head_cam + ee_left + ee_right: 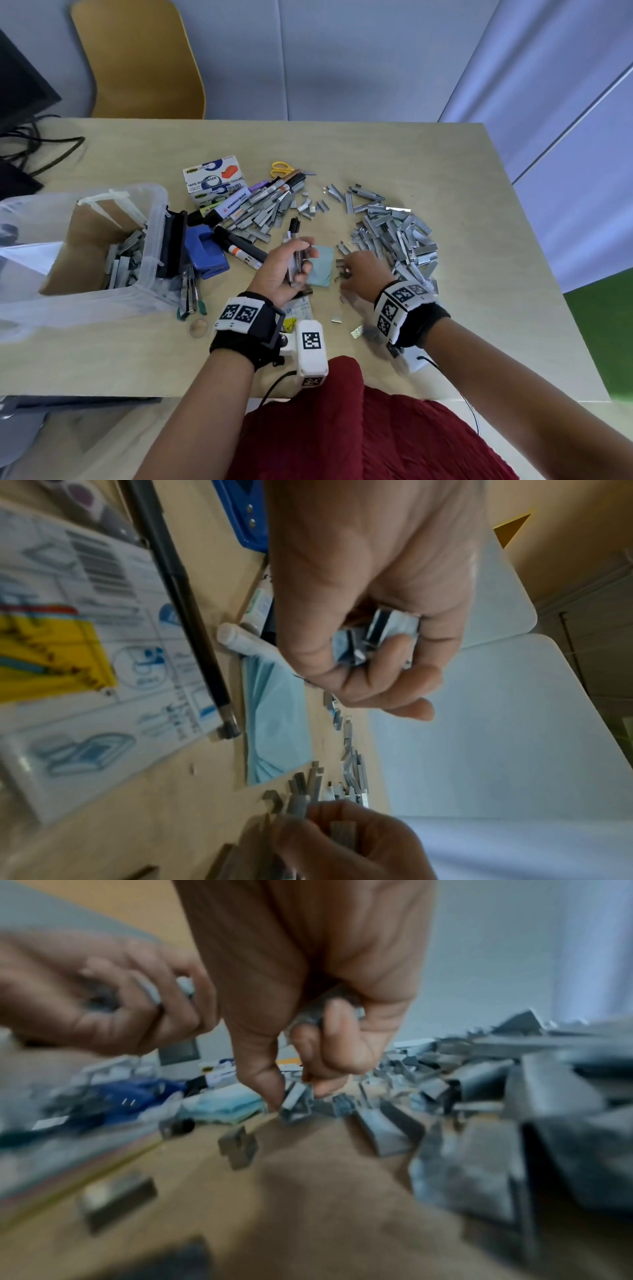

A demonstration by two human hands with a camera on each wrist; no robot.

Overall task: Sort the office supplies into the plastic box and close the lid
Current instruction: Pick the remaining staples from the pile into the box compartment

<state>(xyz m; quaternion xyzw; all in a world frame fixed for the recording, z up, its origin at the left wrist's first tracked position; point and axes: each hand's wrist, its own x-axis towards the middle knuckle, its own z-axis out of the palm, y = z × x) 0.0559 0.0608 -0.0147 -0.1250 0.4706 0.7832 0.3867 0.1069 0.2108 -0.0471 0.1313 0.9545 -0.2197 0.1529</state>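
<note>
Grey staple strips lie in two heaps, one at the right and one further left among markers. My left hand is raised over a pale blue pad and grips a bundle of staple strips in curled fingers. My right hand reaches down at the near edge of the right heap; thumb and forefinger pinch a staple strip on the table, with more strips tucked in the palm. The clear plastic box stands open at the left with staples inside.
A blue hole punch, markers, tape dispenser boxes and yellow scissors crowd the space between box and heaps. Pliers lie by the box. A printed packet sits under my left wrist. Cables trail at far left.
</note>
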